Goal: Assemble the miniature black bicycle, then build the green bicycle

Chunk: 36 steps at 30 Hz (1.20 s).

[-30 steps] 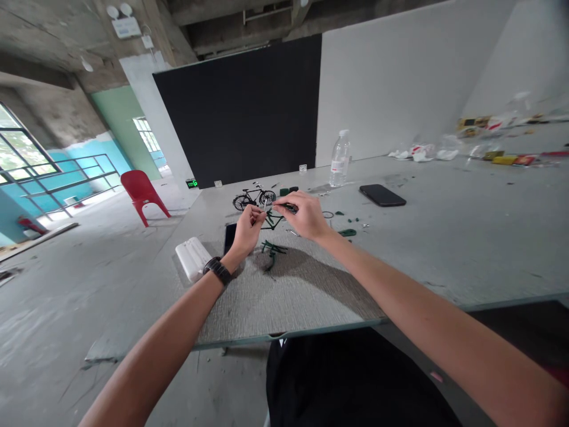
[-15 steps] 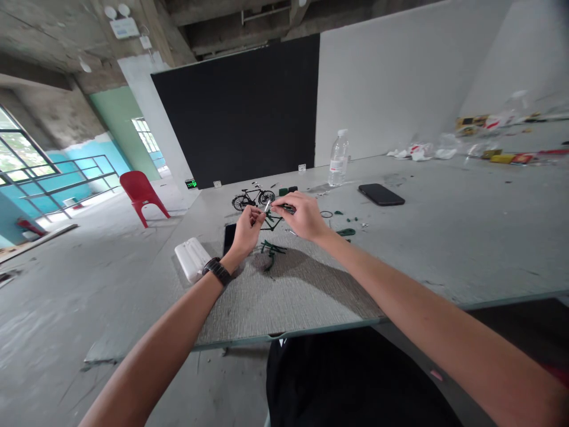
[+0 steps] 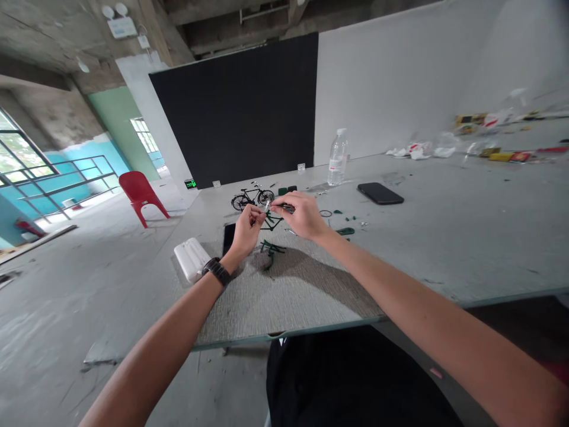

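Over the table, my left hand (image 3: 248, 229) is closed in a pinch at the top of a green model bicycle frame (image 3: 272, 226). My right hand (image 3: 304, 214) meets it from the other side, thumb and forefinger pinched at a small silver part (image 3: 267, 206) between the fingertips. Its exact shape is too small to make out. A finished-looking black model bicycle (image 3: 253, 197) stands just behind my hands. On the table nearer me lie loose dark green parts (image 3: 271, 249).
Small green pieces (image 3: 345, 231) and a thin ring (image 3: 326, 213) lie right of my hands. Further off are a water bottle (image 3: 338, 159) and a black phone (image 3: 380, 193). A white case (image 3: 192, 259) sits by my left wrist, beside a dark flat object (image 3: 229, 236).
Both hands hold nearly the same position, fingertips together around the silver part. The whole view has shifted very slightly.
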Tool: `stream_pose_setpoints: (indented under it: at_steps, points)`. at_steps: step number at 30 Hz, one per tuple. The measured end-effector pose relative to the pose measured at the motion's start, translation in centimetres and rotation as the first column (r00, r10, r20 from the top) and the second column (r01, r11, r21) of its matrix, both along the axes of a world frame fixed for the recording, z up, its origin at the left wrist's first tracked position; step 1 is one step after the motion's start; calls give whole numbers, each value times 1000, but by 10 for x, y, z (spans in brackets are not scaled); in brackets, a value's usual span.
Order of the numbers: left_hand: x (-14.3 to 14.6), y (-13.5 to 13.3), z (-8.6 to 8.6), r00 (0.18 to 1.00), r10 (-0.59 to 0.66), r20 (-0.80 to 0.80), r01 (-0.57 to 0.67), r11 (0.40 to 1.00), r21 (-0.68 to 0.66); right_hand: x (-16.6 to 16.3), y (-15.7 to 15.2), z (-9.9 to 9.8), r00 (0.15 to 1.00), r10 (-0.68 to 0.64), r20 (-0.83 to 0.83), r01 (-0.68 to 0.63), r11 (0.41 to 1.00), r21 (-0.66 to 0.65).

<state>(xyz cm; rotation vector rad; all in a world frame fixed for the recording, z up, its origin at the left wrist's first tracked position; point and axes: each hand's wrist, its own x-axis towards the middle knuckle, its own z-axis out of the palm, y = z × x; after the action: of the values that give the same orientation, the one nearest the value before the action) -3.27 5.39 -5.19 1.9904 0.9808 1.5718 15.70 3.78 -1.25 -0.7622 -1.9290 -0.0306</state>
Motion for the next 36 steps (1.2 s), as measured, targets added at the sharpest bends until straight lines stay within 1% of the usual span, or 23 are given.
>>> stream_pose_setpoints:
  at_steps: [8, 14, 21, 28, 36]
  points:
    - [0, -1, 1, 999, 36, -19, -37, 999, -6, -1, -1, 1, 1000, 9, -25, -9, 1000, 7]
    - [1, -4, 5, 995, 73, -74, -73, 997, -8, -1, -1, 1, 999, 2, -39, -2, 1000, 16]
    - [0, -7, 9, 991, 112, -78, -112, 994, 10, -1, 0, 0, 998, -15, -60, 16, 1000, 18]
    - [0, -5, 7, 992, 101, -70, -101, 995, 11, 0, 2, -2, 998, -26, -60, 25, 1000, -6]
    - [1, -5, 6, 994, 94, -60, -93, 996, 13, 0, 2, -2, 999, -2, -54, 0, 1000, -28]
